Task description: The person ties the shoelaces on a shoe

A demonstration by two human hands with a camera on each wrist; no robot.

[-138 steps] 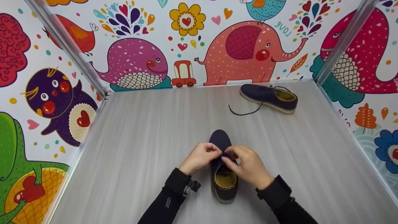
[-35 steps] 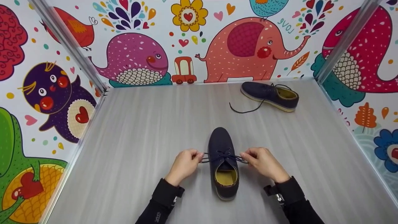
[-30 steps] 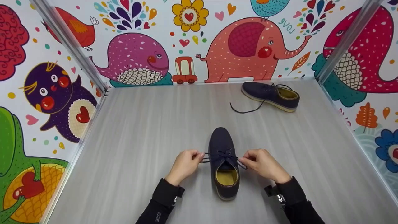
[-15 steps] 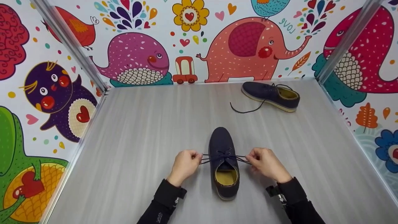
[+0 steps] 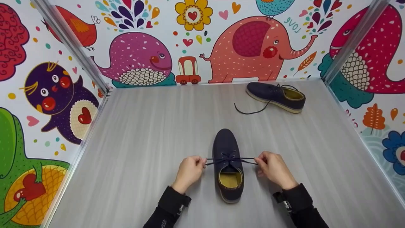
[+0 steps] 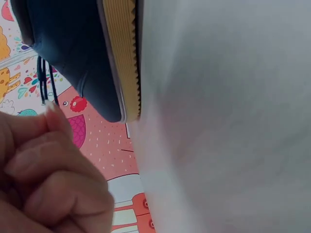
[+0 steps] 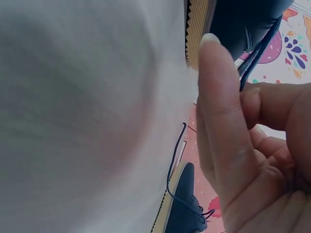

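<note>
A dark navy shoe [image 5: 225, 142] with a tan insole stands toe-forward between my hands. Its shoelace [image 5: 226, 159] is crossed in a bow over the tongue and drawn out taut to both sides. On the left, my left hand [image 5: 190, 171] pinches the lace strands between thumb and forefinger; the left wrist view shows several strands entering that pinch beside the shoe [image 6: 73, 53]. My right hand [image 5: 274, 167] pinches the strands on the other side. In the right wrist view, the lace [image 7: 257, 56] runs down to thumb and forefinger while other fingers [image 7: 221, 111] extend.
A second navy shoe [image 5: 275, 95] lies at the back right, near the wall, with a loose lace end [image 5: 250, 113] trailing left on the grey wood-grain floor [image 5: 152, 126]. Walls printed with cartoon animals enclose the floor at the back and sides.
Earlier, both hands were together over the shoe's laces; then they drew apart with the lace. In the last second the right hand has shifted outward to the right, and the right-side strands look longer and tauter.
</note>
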